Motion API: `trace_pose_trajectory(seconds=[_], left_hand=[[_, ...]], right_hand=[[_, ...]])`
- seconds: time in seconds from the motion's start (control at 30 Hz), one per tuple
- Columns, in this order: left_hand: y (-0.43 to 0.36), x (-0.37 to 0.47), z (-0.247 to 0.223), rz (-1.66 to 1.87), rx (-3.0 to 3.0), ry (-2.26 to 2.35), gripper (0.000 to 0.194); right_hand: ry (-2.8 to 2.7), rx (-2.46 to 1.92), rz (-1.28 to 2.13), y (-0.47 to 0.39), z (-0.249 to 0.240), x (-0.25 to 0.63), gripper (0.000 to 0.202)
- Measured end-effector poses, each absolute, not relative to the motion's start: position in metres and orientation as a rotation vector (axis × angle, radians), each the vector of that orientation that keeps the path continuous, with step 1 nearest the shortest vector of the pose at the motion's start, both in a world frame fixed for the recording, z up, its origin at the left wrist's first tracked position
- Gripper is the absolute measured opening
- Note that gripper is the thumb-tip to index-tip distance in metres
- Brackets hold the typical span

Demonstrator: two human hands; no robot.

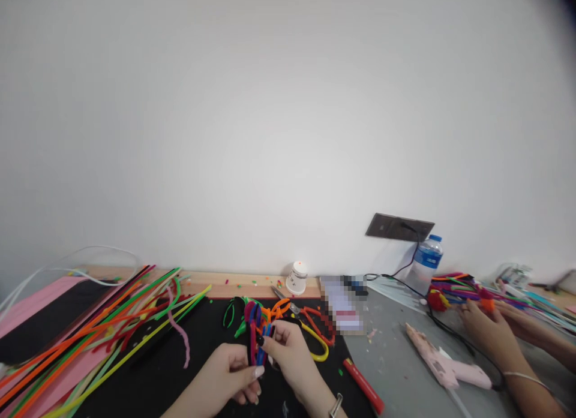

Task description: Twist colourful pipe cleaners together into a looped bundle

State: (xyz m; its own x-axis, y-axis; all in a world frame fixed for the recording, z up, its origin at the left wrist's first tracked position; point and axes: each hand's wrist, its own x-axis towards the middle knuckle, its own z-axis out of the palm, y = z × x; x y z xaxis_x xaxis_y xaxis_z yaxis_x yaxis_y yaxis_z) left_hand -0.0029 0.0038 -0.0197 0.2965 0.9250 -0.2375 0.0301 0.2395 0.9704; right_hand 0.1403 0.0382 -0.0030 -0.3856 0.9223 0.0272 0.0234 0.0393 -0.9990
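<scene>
Between my two hands is a small bundle of bent pipe cleaners (253,340) in purple, blue and orange, held upright over the black mat. My left hand (231,370) pinches its lower left side between thumb and fingers. From the right, my right hand (288,349) closes on the blue strands, its fingers partly hiding them. Green pipe cleaner loops (230,315) and an orange twisted piece (279,309) lie just behind the bundle. The metal blades of scissors (294,309) show close by, beside a red loop (324,329) and a yellow loop (320,350).
Long coloured pipe cleaners (108,340) spread over the left side. A paper cup (296,278) stands near the wall. To the right are a blurred-out phone-like screen (342,304), a red tube (363,385), a pink glue gun (443,364), a bottle (425,263) and another person's hands (488,331).
</scene>
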Motion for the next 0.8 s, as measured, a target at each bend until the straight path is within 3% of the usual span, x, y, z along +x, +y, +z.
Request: trace_pose_trajectory(seconds=[0.53, 0.8], left_hand=[[-0.004, 0.001, -0.015, 0.819, 1.213, 0.964, 0.018], [0.001, 0.0, -0.025, 0.944, 1.228, 1.048, 0.035]], right_hand=[[-1.28, -0.865, 1.59, 0.032, 0.0, 0.135, 0.026], [-1.344, -0.877, 1.622, 0.034, 0.003, 0.138, 0.031]])
